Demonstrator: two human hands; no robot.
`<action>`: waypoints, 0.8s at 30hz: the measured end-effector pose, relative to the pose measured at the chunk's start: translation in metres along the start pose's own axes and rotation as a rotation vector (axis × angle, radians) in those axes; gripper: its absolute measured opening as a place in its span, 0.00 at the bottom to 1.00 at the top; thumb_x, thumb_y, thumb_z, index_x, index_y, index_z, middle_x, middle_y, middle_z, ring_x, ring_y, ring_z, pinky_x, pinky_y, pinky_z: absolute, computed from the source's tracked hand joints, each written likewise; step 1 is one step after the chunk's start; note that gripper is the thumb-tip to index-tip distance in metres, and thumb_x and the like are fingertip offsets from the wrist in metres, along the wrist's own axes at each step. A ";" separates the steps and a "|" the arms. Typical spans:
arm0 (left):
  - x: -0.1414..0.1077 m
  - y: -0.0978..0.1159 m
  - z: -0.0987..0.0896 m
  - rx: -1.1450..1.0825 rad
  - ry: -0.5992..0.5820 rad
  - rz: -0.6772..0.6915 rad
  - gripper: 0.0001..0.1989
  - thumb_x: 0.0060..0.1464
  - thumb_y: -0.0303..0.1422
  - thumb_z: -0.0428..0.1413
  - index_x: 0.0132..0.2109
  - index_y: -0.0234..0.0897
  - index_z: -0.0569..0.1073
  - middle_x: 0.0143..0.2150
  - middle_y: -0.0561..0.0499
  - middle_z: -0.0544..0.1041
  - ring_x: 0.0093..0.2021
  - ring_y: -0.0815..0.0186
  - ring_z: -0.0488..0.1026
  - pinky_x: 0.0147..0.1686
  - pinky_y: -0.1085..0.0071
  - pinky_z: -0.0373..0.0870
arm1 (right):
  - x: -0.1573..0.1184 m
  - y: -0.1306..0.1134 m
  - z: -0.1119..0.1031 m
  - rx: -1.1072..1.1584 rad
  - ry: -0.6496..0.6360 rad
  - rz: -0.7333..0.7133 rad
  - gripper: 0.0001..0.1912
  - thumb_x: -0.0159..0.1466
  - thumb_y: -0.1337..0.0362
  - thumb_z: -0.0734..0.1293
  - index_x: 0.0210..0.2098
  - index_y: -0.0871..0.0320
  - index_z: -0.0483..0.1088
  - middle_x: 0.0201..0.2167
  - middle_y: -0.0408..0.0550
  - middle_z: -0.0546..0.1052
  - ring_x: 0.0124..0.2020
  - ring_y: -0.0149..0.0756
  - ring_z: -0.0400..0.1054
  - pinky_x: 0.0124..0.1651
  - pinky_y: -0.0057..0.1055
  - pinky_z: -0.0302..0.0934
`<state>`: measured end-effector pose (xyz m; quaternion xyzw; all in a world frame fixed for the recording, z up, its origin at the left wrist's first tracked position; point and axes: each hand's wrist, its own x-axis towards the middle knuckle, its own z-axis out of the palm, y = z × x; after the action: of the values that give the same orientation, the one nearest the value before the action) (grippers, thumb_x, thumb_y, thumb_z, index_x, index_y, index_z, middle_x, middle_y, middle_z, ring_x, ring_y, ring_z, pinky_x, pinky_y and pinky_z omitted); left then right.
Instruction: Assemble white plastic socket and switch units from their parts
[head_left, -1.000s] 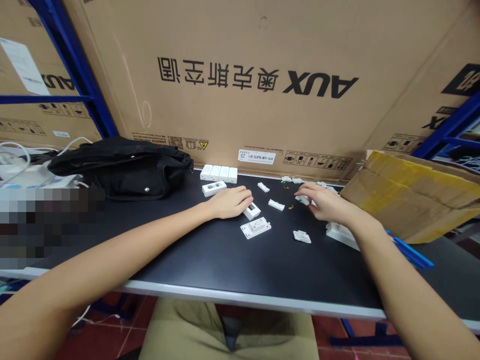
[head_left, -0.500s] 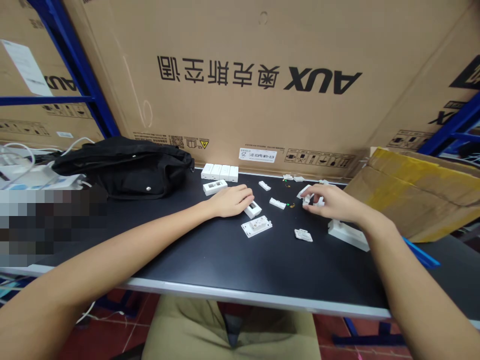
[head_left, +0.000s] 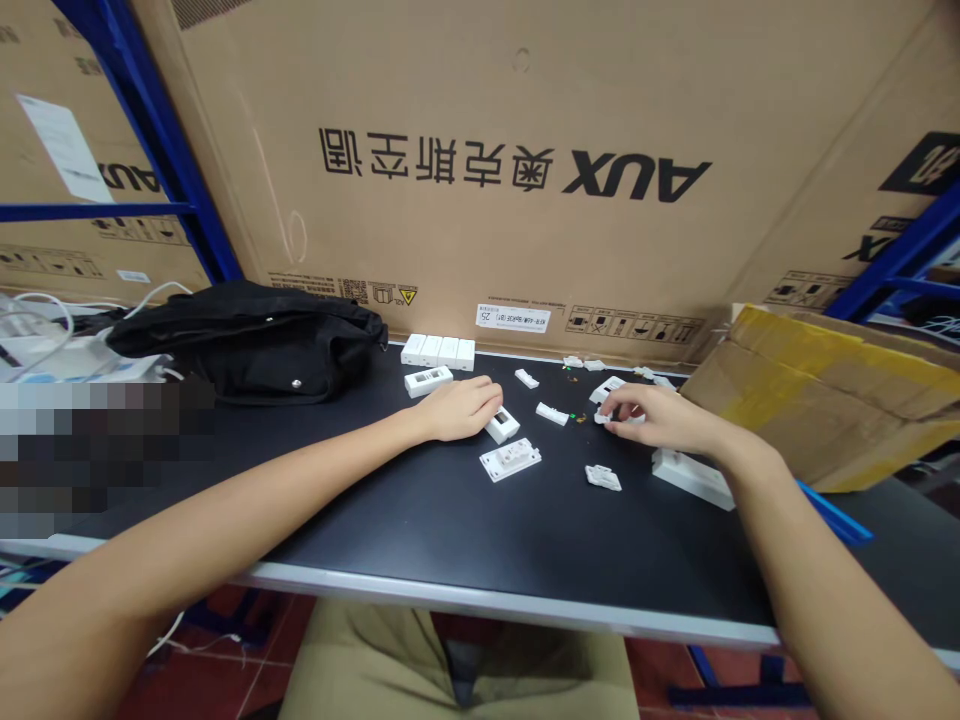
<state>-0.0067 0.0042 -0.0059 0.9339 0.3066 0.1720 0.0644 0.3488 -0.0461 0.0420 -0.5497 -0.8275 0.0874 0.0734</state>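
My left hand [head_left: 463, 406] lies on the black tabletop with its fingers curled over the end of a white plastic housing [head_left: 502, 425] with a dark window. Just in front of that housing is a white plate with a raised block [head_left: 511, 459]. On the right, my right hand [head_left: 651, 415] is closed, thumb and fingers pinching a small white plastic piece [head_left: 602, 416]. Behind its fingertips lies another white part [head_left: 606, 389]. A slim white strip [head_left: 553, 413] and a flat white piece [head_left: 603, 477] lie between my hands and nearer me.
Several white boxes [head_left: 438, 351] stand in a row at the back, with a windowed housing [head_left: 428, 381] before them. A black bag [head_left: 255, 340] is at left. A long white block [head_left: 691, 478] and a taped carton [head_left: 817, 390] sit at right. Large cardboard [head_left: 450, 240] walls the back.
My right hand has lowered slightly toward the tabletop, and a white part now shows apart behind its fingertips. My left hand stays on the housing. The view has shifted a little.
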 end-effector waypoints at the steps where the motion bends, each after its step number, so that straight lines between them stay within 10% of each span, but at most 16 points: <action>1: 0.000 0.000 0.000 -0.011 0.001 -0.002 0.19 0.74 0.39 0.39 0.44 0.38 0.73 0.44 0.47 0.73 0.43 0.59 0.74 0.44 0.65 0.70 | 0.000 0.001 0.001 0.001 -0.003 -0.003 0.15 0.58 0.53 0.68 0.39 0.53 0.79 0.40 0.51 0.82 0.39 0.46 0.76 0.42 0.39 0.68; 24: 0.002 -0.011 -0.002 -0.493 0.045 -0.184 0.19 0.67 0.50 0.52 0.47 0.40 0.76 0.48 0.49 0.82 0.48 0.59 0.78 0.49 0.66 0.70 | -0.003 -0.012 -0.001 0.078 -0.001 0.019 0.17 0.60 0.46 0.71 0.38 0.53 0.78 0.40 0.49 0.82 0.40 0.45 0.75 0.43 0.39 0.66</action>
<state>-0.0123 0.0144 -0.0060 0.8541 0.3406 0.2557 0.2984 0.3394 -0.0532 0.0455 -0.5540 -0.8184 0.1204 0.0935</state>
